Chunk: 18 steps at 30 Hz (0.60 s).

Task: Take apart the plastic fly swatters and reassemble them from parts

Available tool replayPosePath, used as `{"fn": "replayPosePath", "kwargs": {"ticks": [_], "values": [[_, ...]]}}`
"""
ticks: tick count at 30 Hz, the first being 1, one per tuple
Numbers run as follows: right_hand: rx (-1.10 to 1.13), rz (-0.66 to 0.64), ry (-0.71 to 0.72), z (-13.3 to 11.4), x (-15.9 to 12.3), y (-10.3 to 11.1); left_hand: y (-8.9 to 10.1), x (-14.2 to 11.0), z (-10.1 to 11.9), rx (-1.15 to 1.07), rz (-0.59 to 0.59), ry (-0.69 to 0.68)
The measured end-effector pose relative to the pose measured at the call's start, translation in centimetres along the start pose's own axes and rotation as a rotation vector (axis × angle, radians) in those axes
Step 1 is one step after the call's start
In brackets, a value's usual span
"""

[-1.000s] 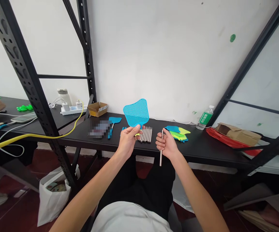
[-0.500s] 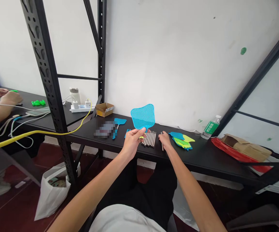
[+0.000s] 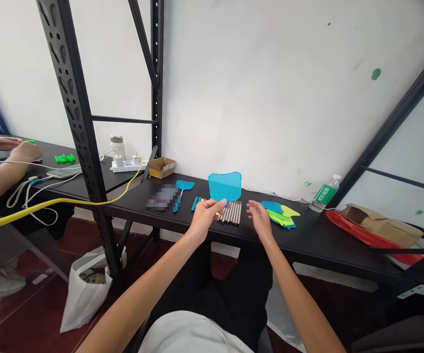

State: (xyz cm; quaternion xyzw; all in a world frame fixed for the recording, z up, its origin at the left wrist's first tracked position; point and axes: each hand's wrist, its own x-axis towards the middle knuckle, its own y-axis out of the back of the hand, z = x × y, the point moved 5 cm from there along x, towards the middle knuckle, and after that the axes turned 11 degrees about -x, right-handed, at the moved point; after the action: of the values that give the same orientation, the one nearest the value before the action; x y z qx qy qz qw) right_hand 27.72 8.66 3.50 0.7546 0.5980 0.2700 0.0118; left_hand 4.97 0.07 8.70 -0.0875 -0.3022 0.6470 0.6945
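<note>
My left hand [image 3: 209, 215] pinches the lower end of a blue fly swatter head [image 3: 225, 186], a perforated plastic paddle held up above the table. Just right of it, my right hand [image 3: 259, 216] is open with its fingers apart and nothing in them. Several metal rods [image 3: 232, 213] lie side by side on the black table between the hands. A pile of blue, yellow and green swatter heads [image 3: 281, 214] lies right of my right hand. To the left are blue handle pieces [image 3: 194, 203], partly behind my left hand, and a blue fly swatter [image 3: 184, 185] with a rod and handle.
On the black table [image 3: 322, 245] stand a small cardboard box [image 3: 162, 168] and a water bottle [image 3: 325, 193]. A red bag [image 3: 366, 235] lies under brown paper at right. A yellow cable [image 3: 68, 200] crosses the left, where another person's hands [image 3: 24, 148] work.
My right hand has let go of the metal rod at the table and opened. The swatter head in my left hand has tilted and sits slightly lower. The view has shifted a little.
</note>
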Motion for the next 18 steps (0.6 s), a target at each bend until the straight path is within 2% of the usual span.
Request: {"fn": "replayPosePath", "kwargs": {"ticks": [5,8,11,15,18], "values": [[0.248,-0.334,-0.023,-4.0,-3.7,0.1,0.3,0.2,-1.1,0.187,-0.018,0.012],[0.336,-0.506,-0.061,-5.5,-5.0,-0.4,0.1,0.2,-1.8,0.316,-0.089,0.034],[0.384,-0.566,-0.091,-5.8,-5.5,-1.0,-0.3,0.0,-2.3,0.370,-0.188,0.031],[0.386,-0.588,-0.152,-4.8,-5.3,-1.0,-0.4,0.0,-2.5,0.441,-0.286,0.024],[0.380,-0.513,-0.231,-3.2,-4.2,0.4,0.7,0.8,-2.1,0.564,-0.259,0.028]]}}
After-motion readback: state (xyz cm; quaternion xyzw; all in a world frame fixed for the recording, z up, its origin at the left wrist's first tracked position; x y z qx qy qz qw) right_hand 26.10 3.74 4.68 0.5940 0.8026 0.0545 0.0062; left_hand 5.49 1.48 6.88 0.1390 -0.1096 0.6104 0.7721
